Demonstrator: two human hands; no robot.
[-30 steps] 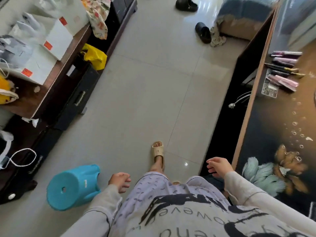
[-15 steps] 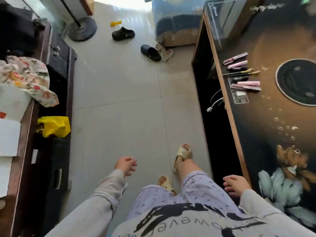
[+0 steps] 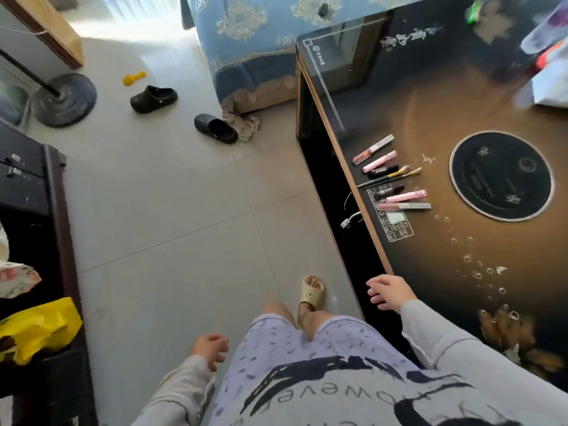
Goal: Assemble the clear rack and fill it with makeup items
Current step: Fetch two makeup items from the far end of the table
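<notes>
Several makeup items (image 3: 390, 176) lie in a row near the left edge of the dark glossy table (image 3: 436, 265): pink and clear lip gloss tubes, two thin brushes and a dark tube. My right hand (image 3: 388, 292) hangs with loosely curled fingers beside the table's near left edge and holds nothing. Lower down, beside my leg, my left hand (image 3: 209, 348) is loosely curled and empty. No clear rack shows in the head view.
A round black disc (image 3: 501, 176) is set in the table top. Two dark clogs (image 3: 153, 98) and a yellow toy (image 3: 134, 78) lie on the tiled floor. A dark cabinet (image 3: 33, 210) with a yellow bag (image 3: 33, 330) stands at left, a blue-covered bed (image 3: 246, 47) ahead.
I have walked and turned toward the table, so it now fills the right side. My right hand has come up to the table's edge. The blue stool has left the view.
</notes>
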